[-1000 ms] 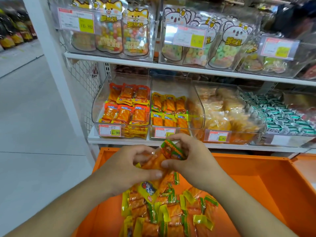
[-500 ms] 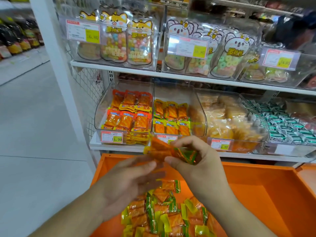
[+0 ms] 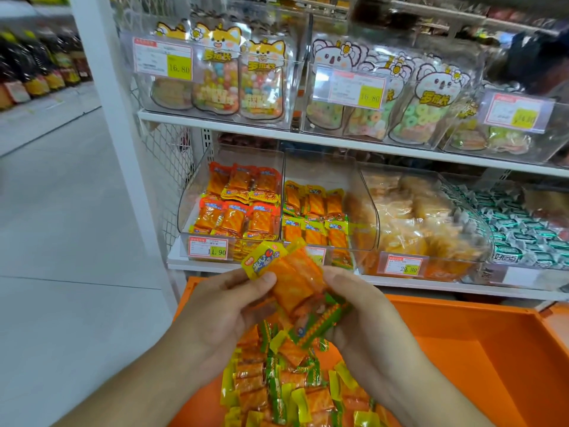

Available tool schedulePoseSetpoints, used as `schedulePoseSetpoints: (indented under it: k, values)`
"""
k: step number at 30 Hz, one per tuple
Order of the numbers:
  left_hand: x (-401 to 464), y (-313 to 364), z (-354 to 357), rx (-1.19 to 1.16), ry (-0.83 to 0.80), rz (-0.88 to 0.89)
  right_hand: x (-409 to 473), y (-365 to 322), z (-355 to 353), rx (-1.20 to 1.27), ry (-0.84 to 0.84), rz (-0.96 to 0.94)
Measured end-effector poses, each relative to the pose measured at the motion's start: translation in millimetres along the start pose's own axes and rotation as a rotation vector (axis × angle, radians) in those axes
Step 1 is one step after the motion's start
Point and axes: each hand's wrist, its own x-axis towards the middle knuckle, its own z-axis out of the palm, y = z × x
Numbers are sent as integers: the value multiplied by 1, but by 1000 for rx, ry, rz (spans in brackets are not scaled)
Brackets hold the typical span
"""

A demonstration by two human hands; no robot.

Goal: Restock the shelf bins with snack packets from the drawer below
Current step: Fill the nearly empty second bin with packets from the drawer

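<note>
above the orange drawer (image 3: 462, 349), snack packets (image 3: 295, 282) between both hands (image 3: 221, 312)

Small bunch of snack packets (image 3: 292, 282), orange with yellow and green ends, held up above the drawer (image 3: 462, 349), tilted, yellow end up-left. Orange drawer open, loose pile of the same packets (image 3: 277, 380) in its left part. Clear shelf bin (image 3: 317, 211) just above, part full of upright yellow-topped orange packets in two rows.
</note>
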Motion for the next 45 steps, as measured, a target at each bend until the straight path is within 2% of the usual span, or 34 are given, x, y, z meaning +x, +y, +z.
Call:
schedulePoseSetpoints:
  k: [3, 5, 8, 10, 11, 13, 14, 16, 20, 23, 28, 32, 45]
  values:
    - [2, 4, -3, 10, 24, 4, 5, 3, -5, -12, 116, -82]
    - [2, 5, -4, 18, 37, 2, -3, 5, -9, -36, 199, -242]
    - [2, 4, -4, 73, 53, 3, -4, 10, -15, -545, 313, -658]
    - [1, 1, -2, 102, 58, 2, -6, 13, -14, -884, 254, -878]
    - [1, 1, 0, 97, 49, 1, -7, 19, -13, -1055, 190, -947]
    - [0, 2, 2, 58, 17, -19, -7, 33, -12, -1344, 69, -934]
    - [0, 3, 2, 29, -1, -37, -7, 36, -11, -1405, 45, -910]
    - [-2, 5, 0, -3, -33, -58, -8, 35, -8, -1390, 22, -888]
    - [-4, 3, -3, 149, -37, 49, -12, 25, -6, -1317, -80, -872]
    - [-4, 1, -3, 221, -30, 90, -12, 19, -6, -1113, -91, -759]
    - [-4, 2, 2, 312, -84, 162, -1, 16, -11, -831, 93, -657]
    - [-2, 3, 5, 309, -98, 151, 0, 9, -12, -524, -28, -401]
    - [25, 22, 26, 570, -179, 207, 19, -5, -21, -415, 3, -382]
